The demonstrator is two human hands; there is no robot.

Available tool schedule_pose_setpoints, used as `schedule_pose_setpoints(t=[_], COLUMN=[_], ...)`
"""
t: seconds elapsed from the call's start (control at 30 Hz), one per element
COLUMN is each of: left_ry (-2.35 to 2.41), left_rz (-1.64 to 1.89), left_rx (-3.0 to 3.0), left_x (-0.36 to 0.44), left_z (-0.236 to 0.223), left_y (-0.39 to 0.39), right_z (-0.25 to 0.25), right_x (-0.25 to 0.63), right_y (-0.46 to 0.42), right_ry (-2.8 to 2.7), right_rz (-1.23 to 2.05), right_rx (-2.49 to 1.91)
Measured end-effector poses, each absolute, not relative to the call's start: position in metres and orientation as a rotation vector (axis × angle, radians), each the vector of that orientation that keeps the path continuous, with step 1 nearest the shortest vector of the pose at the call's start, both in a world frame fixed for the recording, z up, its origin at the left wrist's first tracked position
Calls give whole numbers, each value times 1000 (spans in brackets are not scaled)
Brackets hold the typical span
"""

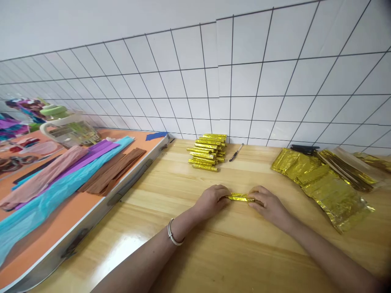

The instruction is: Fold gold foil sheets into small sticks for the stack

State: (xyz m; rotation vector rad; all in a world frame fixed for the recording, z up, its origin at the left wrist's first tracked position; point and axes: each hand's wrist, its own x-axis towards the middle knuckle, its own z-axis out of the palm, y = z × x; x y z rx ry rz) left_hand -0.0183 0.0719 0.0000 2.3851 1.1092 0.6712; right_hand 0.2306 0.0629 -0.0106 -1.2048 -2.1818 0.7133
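Observation:
A narrow gold foil roll [239, 197] lies crosswise just over the wooden tabletop, one end in each hand. My left hand [213, 200], below a wrist with a pale bracelet [174, 232], has its fingers closed on the left end. At the right end, my right hand [268, 203] pinches the roll between thumb and fingers. The fingertips hide both tips of the roll. Beyond the hands, a stack of similar gold rolls [208, 151] sits near the wall. Flat gold foil sheets [320, 183] are spread out to the right.
A black pen [236, 152] lies beside the stack. Black items [304, 149] rest behind the foil sheets. On the left, an orange-topped board [91, 203] bears brown strips [117, 171], blue strips [70, 185], and a clear container [75, 130] with a green lid. A gridded wall [195, 89] closes off the back.

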Motion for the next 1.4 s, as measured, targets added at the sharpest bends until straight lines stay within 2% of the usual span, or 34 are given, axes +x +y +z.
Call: schedule_pose_setpoints(t=[0.27, 0.7, 1.1, 1.4], left_ry=[1224, 1153, 1128, 1133], left_rz=[736, 751, 654, 727], left_rx=[2292, 2378, 2360, 2388], left_x=[-18, -24, -28, -23], left_z=[-6, -16, -1, -10], left_y=[68, 58, 61, 63], right_z=[-15, -17, -20, -18], right_x=[229, 230, 231, 226], right_y=[54, 41, 39, 39], right_ry=[-2156, -2446, -2458, -2258], right_rz=[607, 130, 150, 303], right_rx=[-1203, -1120, -1162, -1323])
